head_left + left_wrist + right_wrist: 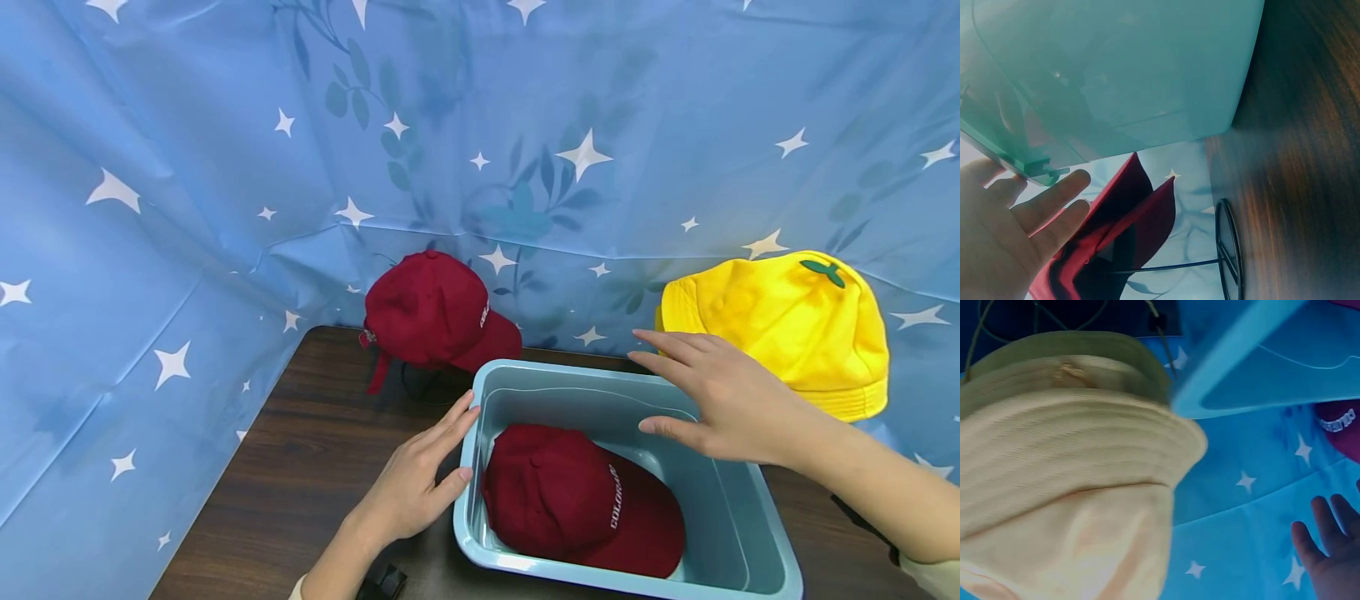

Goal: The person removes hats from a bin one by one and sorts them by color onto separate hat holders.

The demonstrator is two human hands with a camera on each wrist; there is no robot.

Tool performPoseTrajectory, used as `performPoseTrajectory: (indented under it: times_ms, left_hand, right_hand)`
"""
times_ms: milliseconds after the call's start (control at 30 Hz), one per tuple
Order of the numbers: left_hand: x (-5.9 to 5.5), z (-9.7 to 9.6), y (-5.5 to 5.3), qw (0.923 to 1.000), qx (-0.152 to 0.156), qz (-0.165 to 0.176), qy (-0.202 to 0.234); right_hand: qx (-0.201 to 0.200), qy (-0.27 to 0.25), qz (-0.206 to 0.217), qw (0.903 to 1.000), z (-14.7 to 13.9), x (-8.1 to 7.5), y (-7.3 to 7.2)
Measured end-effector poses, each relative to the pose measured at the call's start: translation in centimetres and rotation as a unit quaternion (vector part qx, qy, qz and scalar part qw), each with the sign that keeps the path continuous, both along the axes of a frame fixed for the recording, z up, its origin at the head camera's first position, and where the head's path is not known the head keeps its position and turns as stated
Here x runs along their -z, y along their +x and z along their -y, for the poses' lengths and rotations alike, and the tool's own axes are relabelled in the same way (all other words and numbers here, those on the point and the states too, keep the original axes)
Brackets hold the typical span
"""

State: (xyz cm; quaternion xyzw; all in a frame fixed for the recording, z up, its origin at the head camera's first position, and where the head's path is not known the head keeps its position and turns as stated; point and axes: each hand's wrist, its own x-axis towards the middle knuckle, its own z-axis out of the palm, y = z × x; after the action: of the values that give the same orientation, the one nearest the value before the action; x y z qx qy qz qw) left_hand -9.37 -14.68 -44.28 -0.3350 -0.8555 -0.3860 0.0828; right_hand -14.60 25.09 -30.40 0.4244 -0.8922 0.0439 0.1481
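A light blue plastic basin (pixel 525 564) stands on the table, with a dark red baseball cap (pixel 551 492) lettered in white lying inside it. My left hand (pixel 416 479) is at the basin's left rim, fingers extended; in the left wrist view, the fingers of this hand (pixel 997 231) are beside the basin wall (pixel 1129 75). Over the back right part of the basin hovers my right hand (pixel 712 396), fingers spread and holding nothing. The right wrist view catches that hand (pixel 1338 556) at its edge, apart from the basin.
A second dark red cap (pixel 431 308) sits behind the basin on a black wire stand (pixel 1229 250). At the back right is a yellow brimmed hat (pixel 780 325) with a green leaf. Blue star-patterned cloth (pixel 450 125) hangs behind the dark wooden table (pixel 292 467).
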Motion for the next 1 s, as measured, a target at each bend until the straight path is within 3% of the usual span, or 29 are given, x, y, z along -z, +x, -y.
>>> performPoseTrajectory:
  times_ms: [200, 467, 667, 1000]
  left_hand:
    - [0.0, 0.0, 0.0, 1.0, 0.001, 0.0, -0.002]
    - [-0.1, 0.1, 0.0, 1.0, 0.0, -0.004, 0.0]
    - [-0.1, -0.1, -0.1, 1.0, 0.003, -0.002, -0.003]
    - [0.0, 0.1, -0.1, 1.0, 0.002, 0.001, -0.002]
  right_hand:
    - [-0.003, 0.018, 0.032, 0.9993, 1.8, -0.5, 0.5]
    - [-0.029, 0.036, 0.053, 0.9975, 4.8, -0.7, 0.0]
    - [-0.03, 0.034, 0.068, 0.9966, 6.0, -0.3, -0.2]
    - [-0.03, 0.058, 0.139, 0.9882, 7.7, 1.3, -0.7]
